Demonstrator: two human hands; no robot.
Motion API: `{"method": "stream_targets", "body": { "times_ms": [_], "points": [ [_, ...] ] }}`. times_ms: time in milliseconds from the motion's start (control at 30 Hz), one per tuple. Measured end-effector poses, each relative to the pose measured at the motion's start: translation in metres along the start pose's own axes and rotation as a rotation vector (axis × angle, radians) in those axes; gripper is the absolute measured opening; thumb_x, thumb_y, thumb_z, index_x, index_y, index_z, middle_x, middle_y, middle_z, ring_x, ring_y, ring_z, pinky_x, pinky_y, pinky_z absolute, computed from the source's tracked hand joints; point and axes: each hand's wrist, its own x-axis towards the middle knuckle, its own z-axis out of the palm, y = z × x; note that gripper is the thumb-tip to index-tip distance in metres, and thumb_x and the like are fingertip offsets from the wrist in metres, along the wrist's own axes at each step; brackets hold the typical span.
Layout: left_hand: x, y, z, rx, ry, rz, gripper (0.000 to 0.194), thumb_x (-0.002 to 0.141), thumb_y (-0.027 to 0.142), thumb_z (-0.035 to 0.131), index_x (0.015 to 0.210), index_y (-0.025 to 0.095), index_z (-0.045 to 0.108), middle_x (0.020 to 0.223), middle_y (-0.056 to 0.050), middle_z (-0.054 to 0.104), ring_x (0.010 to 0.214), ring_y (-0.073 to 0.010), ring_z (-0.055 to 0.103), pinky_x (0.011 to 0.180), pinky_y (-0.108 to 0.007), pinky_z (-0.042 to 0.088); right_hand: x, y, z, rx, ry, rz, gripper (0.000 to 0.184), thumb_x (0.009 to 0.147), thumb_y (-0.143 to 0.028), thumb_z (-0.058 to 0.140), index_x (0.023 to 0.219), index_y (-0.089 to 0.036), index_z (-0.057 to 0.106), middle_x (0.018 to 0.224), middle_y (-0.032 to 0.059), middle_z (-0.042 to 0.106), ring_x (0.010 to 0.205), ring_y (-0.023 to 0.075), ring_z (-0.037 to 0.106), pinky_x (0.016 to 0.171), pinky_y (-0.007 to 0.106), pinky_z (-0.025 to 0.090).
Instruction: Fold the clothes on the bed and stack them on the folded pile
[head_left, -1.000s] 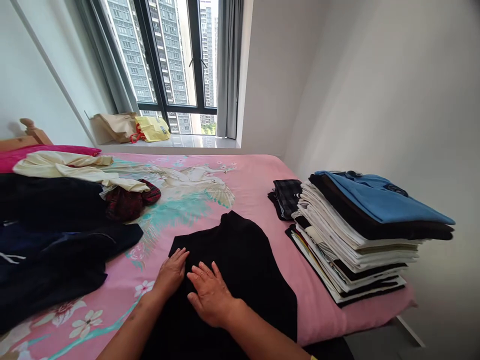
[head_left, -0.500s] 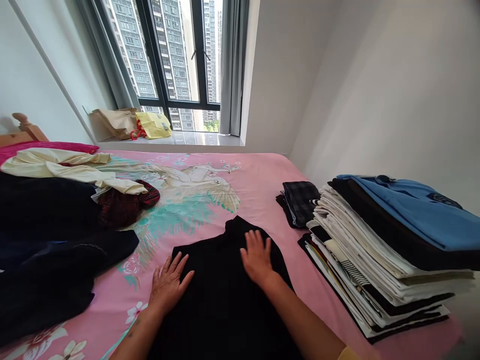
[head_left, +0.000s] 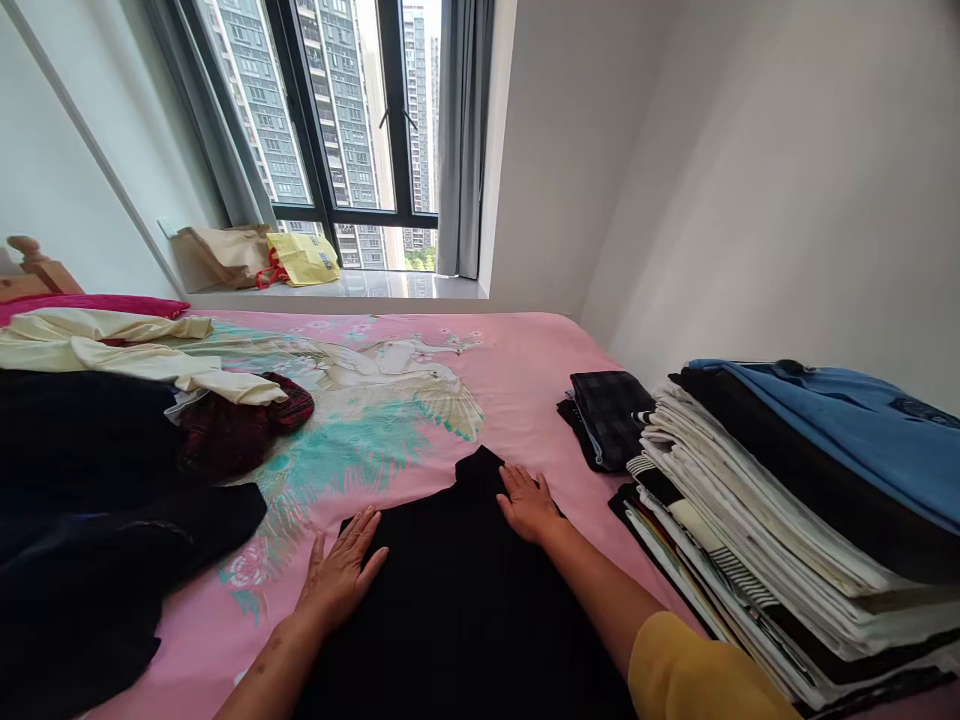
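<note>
A black high-necked top [head_left: 450, 600] lies spread flat on the bed in front of me, its collar pointing away toward the window. My left hand [head_left: 341, 570] rests flat at the top's left shoulder edge, fingers stretched out. On the right shoulder my right hand [head_left: 529, 503] lies with its fingers extended, near the collar. Neither hand grips the cloth. The lower part of the top runs out of view at the bottom.
A tall stack of folded clothes [head_left: 780, 510] stands on the right, with a folded dark checked garment [head_left: 611, 415] behind it. Loose dark clothes [head_left: 82, 540] and a cream garment [head_left: 135, 350] heap up at left on the pink bedsheet [head_left: 525, 350]. Bags [head_left: 304, 258] sit on the windowsill.
My right hand has slid outward to the right shoulder edge of the top. The left hand stays at about the same spot on the left shoulder. The view has shifted slightly.
</note>
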Motion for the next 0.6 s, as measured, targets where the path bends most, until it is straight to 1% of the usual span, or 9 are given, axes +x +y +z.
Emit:
{"method": "stream_targets", "body": {
  "times_ms": [100,167,233,267,300,333,467,533,600],
  "points": [
    [-0.003,-0.002,0.002,0.006,0.013,0.013,0.057,0.089,0.051,0.028,0.143,0.032,0.019,0.151,0.002,0.021,0.139,-0.021,0.02,0.11,-0.053,-0.005,-0.008,-0.012,-0.003,0.0,0.032,0.064,0.061,0.091,-0.044,0.022,0.146,-0.017,0.015,0.153,0.0041,0.008,0.14,0.0215,0.0,0.109,0.051,-0.008],
    [-0.003,-0.002,0.001,0.011,0.014,0.003,0.058,0.089,0.051,0.028,0.143,0.031,0.019,0.151,0.001,0.02,0.139,-0.0207,0.02,0.11,-0.053,-0.005,-0.029,-0.027,-0.003,0.029,0.09,0.049,0.065,0.091,-0.048,0.024,0.146,-0.017,0.011,0.153,0.0052,0.004,0.14,0.0229,-0.004,0.108,0.053,-0.01],
    [-0.001,-0.003,0.001,0.02,0.025,0.003,0.059,0.089,0.051,0.028,0.143,0.03,0.02,0.151,0.0,0.02,0.139,-0.0206,0.02,0.111,-0.052,-0.005,-0.062,-0.035,0.0,0.07,0.13,-0.102,0.067,0.089,-0.056,0.024,0.146,-0.024,0.009,0.153,0.0015,0.001,0.14,0.0216,-0.006,0.109,0.051,-0.01],
    [-0.001,-0.003,0.001,0.027,0.03,0.009,0.059,0.089,0.052,0.027,0.143,0.029,0.02,0.151,0.0,0.019,0.139,-0.0206,0.019,0.111,-0.051,-0.005,-0.08,-0.034,0.003,0.087,0.112,-0.219,0.066,0.088,-0.059,0.025,0.146,-0.029,0.01,0.153,-0.002,0.002,0.14,0.0204,-0.005,0.11,0.049,-0.009],
    [0.0,-0.004,0.002,0.037,0.033,0.014,0.06,0.088,0.052,0.027,0.143,0.029,0.02,0.152,0.0,0.018,0.139,-0.0205,0.018,0.111,-0.051,-0.004,-0.098,-0.029,0.005,0.096,0.088,-0.276,0.066,0.087,-0.062,0.027,0.145,-0.033,0.013,0.153,-0.0041,0.005,0.14,0.0205,-0.002,0.111,0.048,-0.008],
    [0.001,-0.005,0.003,0.049,0.035,0.018,0.061,0.088,0.053,0.027,0.143,0.028,0.02,0.152,0.0,0.017,0.139,-0.0205,0.017,0.111,-0.051,-0.003,-0.115,-0.021,0.006,0.102,0.059,-0.237,0.066,0.087,-0.062,0.027,0.145,-0.032,0.015,0.153,-0.0032,0.007,0.14,0.0209,0.001,0.111,0.047,-0.006],
    [0.005,-0.006,0.004,0.148,0.064,-0.059,0.068,0.085,0.053,0.029,0.144,0.021,0.019,0.153,-0.005,0.015,0.141,-0.0222,0.01,0.11,-0.054,0.001,-0.173,0.025,0.002,0.108,0.042,0.209,0.065,0.09,-0.053,0.023,0.145,-0.019,0.018,0.152,0.0043,0.013,0.14,0.0232,0.008,0.112,0.05,0.002],
    [0.008,-0.001,-0.002,0.206,0.095,-0.147,0.064,0.085,0.047,0.03,0.142,0.019,0.026,0.152,-0.008,0.017,0.141,-0.0234,0.011,0.109,-0.055,0.005,-0.201,0.044,0.001,0.125,0.093,0.303,0.063,0.091,-0.05,0.022,0.145,-0.018,0.019,0.151,0.0044,0.015,0.14,0.0233,0.01,0.113,0.049,0.007],
    [0.007,0.012,-0.012,0.239,0.135,-0.222,0.06,0.085,0.041,0.031,0.14,0.019,0.033,0.151,-0.011,0.02,0.14,-0.0248,0.014,0.108,-0.056,0.008,-0.231,0.057,0.009,0.142,0.191,0.308,0.062,0.091,-0.052,0.022,0.145,-0.021,0.02,0.151,0.0024,0.017,0.139,0.0235,0.011,0.113,0.048,0.014]
  ]
}}
